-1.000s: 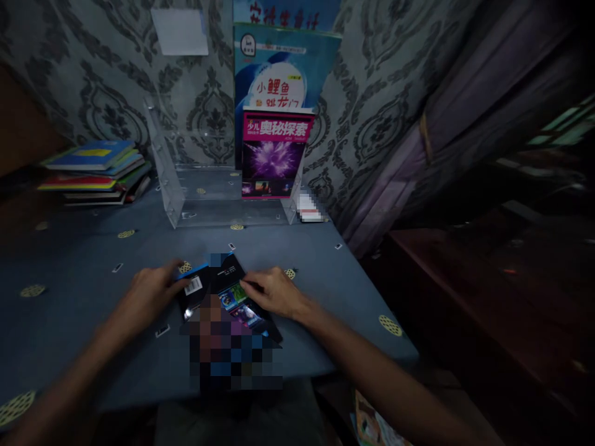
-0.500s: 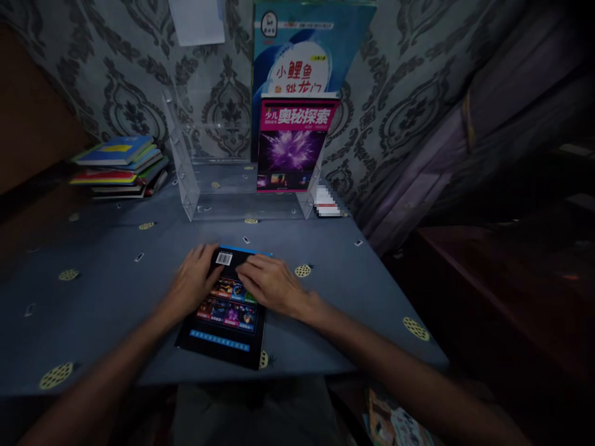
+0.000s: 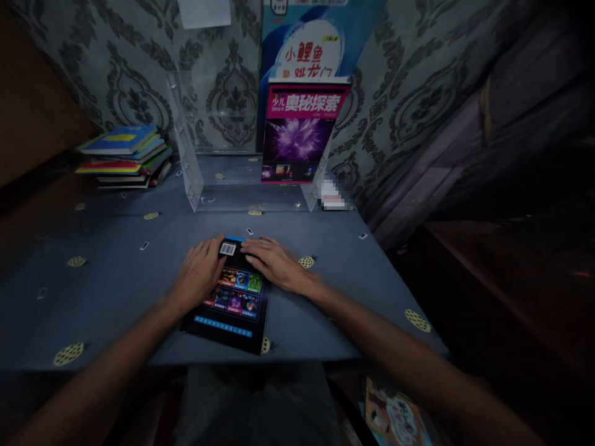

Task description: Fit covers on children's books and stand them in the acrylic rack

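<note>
A black book lies on the table with a barcode near its far edge, rows of small coloured pictures and a blue strip. My left hand rests over its left side, fingers stretched toward the far edge. Across the upper right part lies my right hand, its fingers extended and flat on the cover. Beyond them stands a clear plastic rack. Upright in its right part is a magenta and purple book, with a larger blue book behind it.
A stack of books sits at the table's back left. Beside the rack's right foot lies a partly blurred white item. A purple curtain hangs at the right. Below the table edge, a colourful picture book shows.
My right hand has shifted toward the book's far right corner, uncovering more of the pictures, and its fingers lie flatter. My left hand stays on the left side. The view has tilted slightly.
</note>
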